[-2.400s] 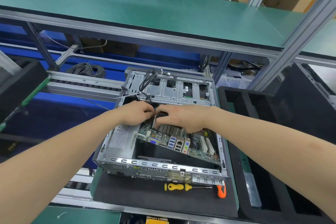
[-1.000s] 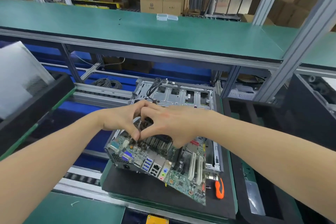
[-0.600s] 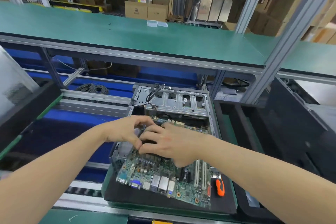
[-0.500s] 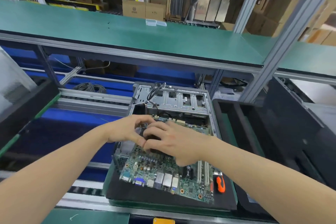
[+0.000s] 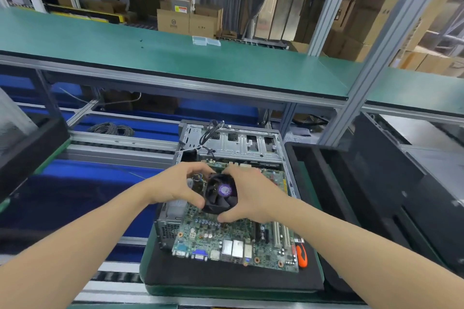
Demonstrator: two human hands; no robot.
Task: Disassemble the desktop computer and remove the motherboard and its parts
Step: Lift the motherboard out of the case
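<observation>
Green fibreglass, studded with small cylindrical capacitors and shiny solder, makes up the one motherboard (image 5: pixel 213 236). It lies tilted over the open computer case (image 5: pixel 241 144), and its port edge juts toward the person above the black foam mat (image 5: pixel 226 277); whether it rests on the case I cannot tell. One round black fan (image 5: pixel 221 193) with curved blades and a purple centre label sits on the board.

Two hands meet around the fan. The left hand (image 5: pixel 173 185) curls its fingers and thumb round the fan's left rim, and the right hand (image 5: pixel 253 198) grips the right rim the same way, thumb low and fingers over the top.

Two long pale slots (image 5: pixel 281 234) run along the board's right side, and one blue connector (image 5: pixel 200 254) sits among boxy silver ports at the near edge. The case is bare stamped sheet metal with rectangular cut-outs, and a black cable loops out of it. One orange-handled screwdriver (image 5: pixel 300 256) lies on the mat just beside the board. The mat sits on the worktop (image 5: pixel 160 291). On the smooth green shelf (image 5: pixel 150 60) above lie two small clear plastic boxes (image 5: pixel 206 41).
</observation>
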